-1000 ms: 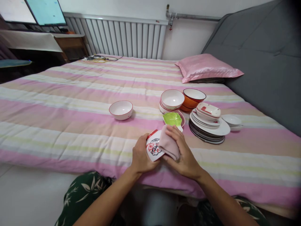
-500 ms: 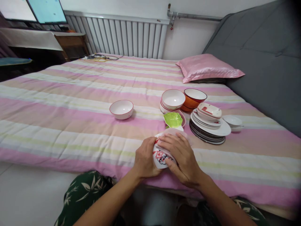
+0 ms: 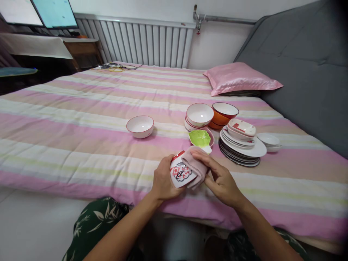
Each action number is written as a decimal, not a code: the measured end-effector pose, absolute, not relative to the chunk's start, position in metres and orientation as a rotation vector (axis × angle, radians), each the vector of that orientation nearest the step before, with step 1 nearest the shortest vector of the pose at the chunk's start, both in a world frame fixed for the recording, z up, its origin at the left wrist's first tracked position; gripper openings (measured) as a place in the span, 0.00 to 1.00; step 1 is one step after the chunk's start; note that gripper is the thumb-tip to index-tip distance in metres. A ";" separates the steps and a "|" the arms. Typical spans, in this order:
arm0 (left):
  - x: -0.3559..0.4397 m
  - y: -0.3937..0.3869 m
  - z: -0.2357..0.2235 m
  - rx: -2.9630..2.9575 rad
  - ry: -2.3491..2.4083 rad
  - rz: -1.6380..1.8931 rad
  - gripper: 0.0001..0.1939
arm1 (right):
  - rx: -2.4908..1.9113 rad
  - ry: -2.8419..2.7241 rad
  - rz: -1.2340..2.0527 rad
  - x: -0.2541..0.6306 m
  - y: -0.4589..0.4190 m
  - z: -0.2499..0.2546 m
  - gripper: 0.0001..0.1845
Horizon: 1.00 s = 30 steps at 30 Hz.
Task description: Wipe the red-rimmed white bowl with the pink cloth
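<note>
A white ceramic dish (image 3: pixel 181 173) with a red edge band and a red-and-black printed pattern is tilted over the near edge of the bed, its printed side facing the wearer. The left hand (image 3: pixel 165 180) grips it by its left side, fingers and thumb curved around it. The right hand (image 3: pixel 222 182), half curled, holds a folded pale pink cloth (image 3: pixel 196 163) against the dish's right side.

Just beyond the cloth lies a glossy green leaf-shaped dish (image 3: pixel 199 138), near a stack of round white bowls with red rims (image 3: pixel 200 115). Behind these, to the right, stand orange bowls with white insides (image 3: pixel 221 119). Nearer the right hand, white plates (image 3: pixel 259 148) rest on dark-edged plates (image 3: pixel 239 158), topped by rectangular white dishes with red markings (image 3: pixel 241 128). A single red-rimmed white bowl (image 3: pixel 140 127) sits apart at left on the pink-striped bedcover (image 3: pixel 81 145).
</note>
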<state>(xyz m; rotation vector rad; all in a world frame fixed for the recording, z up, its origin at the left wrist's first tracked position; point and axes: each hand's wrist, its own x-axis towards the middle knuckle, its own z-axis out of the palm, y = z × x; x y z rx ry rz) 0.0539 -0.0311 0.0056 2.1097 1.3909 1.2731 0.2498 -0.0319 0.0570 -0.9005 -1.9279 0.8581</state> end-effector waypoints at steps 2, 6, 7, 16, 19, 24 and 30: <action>0.054 -0.031 0.005 2.115 1.392 1.270 0.37 | -0.917 -1.989 0.689 0.250 -0.029 0.055 0.32; 0.054 -0.033 0.004 2.200 1.344 1.288 0.38 | -0.852 -2.171 0.285 0.250 -0.024 0.048 0.31; 0.054 -0.033 0.004 2.236 1.322 1.300 0.38 | -0.835 -2.201 0.175 0.250 -0.024 0.046 0.29; 0.054 -0.036 0.007 2.446 1.181 1.382 0.40 | -0.693 -2.075 0.000 0.239 -0.024 0.029 0.20; 0.055 -0.036 0.008 2.425 1.190 1.380 0.39 | -0.698 -2.024 0.070 0.239 -0.021 0.025 0.21; 0.055 -0.036 0.005 2.436 1.192 1.367 0.40 | -0.723 -1.886 0.191 0.238 -0.018 0.018 0.21; 0.053 -0.036 0.003 2.372 1.188 1.340 0.40 | -0.863 -1.717 0.391 0.238 -0.010 0.002 0.17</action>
